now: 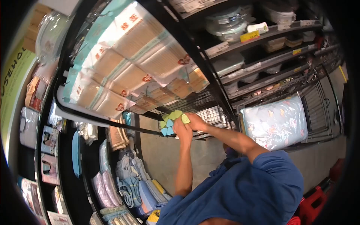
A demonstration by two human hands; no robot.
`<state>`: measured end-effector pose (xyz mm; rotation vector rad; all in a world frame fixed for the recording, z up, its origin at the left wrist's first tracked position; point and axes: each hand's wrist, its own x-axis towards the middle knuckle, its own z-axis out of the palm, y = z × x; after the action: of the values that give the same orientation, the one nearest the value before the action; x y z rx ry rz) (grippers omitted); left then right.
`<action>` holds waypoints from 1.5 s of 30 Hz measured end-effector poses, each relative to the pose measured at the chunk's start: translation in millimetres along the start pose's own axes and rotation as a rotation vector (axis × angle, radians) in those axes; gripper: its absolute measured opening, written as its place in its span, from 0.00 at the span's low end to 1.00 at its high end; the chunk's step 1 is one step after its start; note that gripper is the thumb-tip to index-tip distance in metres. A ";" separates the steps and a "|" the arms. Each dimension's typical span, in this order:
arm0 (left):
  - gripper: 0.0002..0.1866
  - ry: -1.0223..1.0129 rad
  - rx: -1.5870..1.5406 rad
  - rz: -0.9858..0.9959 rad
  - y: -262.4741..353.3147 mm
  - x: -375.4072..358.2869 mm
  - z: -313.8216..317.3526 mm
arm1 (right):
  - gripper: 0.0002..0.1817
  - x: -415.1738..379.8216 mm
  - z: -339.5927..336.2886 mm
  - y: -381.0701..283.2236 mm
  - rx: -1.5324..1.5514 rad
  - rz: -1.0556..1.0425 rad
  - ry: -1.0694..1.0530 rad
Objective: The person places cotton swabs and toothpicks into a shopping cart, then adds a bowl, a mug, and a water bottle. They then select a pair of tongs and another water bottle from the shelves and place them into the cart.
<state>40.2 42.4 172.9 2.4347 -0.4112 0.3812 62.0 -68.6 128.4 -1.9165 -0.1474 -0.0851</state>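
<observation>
Both hands meet around a cluster of small rounded, heart-like pieces (176,114), lime green on top with light blue ones lower left; what kind of thing they are I cannot make out. My left hand (182,129) grips the cluster from below, fingers wrapped and partly hidden. From the right side, my right hand (196,122) closes on the green pieces. Just beyond my hands is a black wire basket rack (215,110). Above them hang rows of clear packs of thin pale sticks (140,47) with red print.
Black shelves (262,69) with lidded containers (227,24) stand at upper right. A clear-wrapped patterned bedding pack (275,122) sits in a wire cart (318,108). Folded textiles (133,183) fill shelves at lower left. A red plastic item (314,202) is at lower right.
</observation>
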 end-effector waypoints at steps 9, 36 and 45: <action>0.30 -0.352 -0.309 0.198 148.4 -136.2 37.8 | 0.34 -228.0 -113.5 1.5 -0.057 0.009 0.272; 0.33 -0.827 -0.321 0.069 124.7 -216.5 209.3 | 0.36 -380.4 -200.0 165.1 -0.410 0.516 0.394; 0.25 -0.550 -0.001 0.641 95.8 -239.3 180.7 | 0.24 -457.9 -207.5 111.8 -0.722 0.649 0.273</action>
<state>-183.3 -96.2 -0.1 2.3266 -1.4371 -0.0457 -372.3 -329.3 35.7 -2.5433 0.7842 0.0480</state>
